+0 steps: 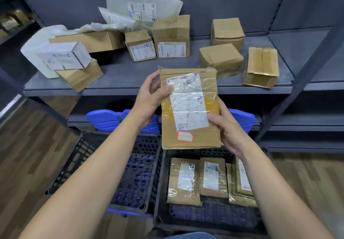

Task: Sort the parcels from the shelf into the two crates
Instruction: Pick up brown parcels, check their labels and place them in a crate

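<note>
The left grip [149,97] and the right grip [227,130] hold one flat parcel [188,108] above the right crate [161,183]. A few parcels [184,181] lie in it already, but many boxes [172,36] wait on the far shelf [130,75].

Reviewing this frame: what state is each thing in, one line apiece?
Held parcel: taped shut, upright, label facing the camera.
Left hand: grips the parcel's left edge.
Right hand: grips its right edge.
Left crate: no parcels visible inside.
Right crate: holds several taped parcels.
Shelf: carries boxes not yet sorted.
</note>
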`<state>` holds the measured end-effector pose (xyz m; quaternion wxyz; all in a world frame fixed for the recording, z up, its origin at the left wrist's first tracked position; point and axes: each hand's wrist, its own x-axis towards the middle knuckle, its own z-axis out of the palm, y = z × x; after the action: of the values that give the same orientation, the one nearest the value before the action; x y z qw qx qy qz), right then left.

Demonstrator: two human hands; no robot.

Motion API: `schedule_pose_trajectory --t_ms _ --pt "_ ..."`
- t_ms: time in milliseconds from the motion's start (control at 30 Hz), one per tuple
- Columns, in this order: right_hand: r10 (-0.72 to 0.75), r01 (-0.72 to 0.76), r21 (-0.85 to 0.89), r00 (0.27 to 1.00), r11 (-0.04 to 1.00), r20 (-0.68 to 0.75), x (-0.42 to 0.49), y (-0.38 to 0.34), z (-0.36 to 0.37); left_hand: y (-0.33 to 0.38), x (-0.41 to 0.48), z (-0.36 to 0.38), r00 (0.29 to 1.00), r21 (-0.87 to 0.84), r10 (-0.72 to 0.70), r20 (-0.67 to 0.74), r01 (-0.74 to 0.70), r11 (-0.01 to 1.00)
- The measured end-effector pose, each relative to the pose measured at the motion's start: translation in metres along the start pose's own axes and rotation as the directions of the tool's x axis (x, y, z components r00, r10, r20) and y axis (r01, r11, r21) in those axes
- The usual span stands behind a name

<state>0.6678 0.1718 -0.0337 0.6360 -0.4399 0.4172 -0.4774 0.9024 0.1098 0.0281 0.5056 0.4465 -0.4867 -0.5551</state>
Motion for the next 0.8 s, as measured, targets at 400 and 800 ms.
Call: schedule_pose_trajectory --t_ms 400,800 --pt "0.068 -0.087 -0.099 0.981 0.991 -0.180 -0.044 0.044 0.049 -0.044 -0.065 -0.025 0.952 0.151 -0.224 0.207 0.196 0.969" --pt "0.154 -0.195 -0.140 0.953 0.971 -0.263 -0.050 0.072 0.061 -0.085 -0.097 -0.028 0.975 0.391 -0.217 0.053 0.180 0.903"
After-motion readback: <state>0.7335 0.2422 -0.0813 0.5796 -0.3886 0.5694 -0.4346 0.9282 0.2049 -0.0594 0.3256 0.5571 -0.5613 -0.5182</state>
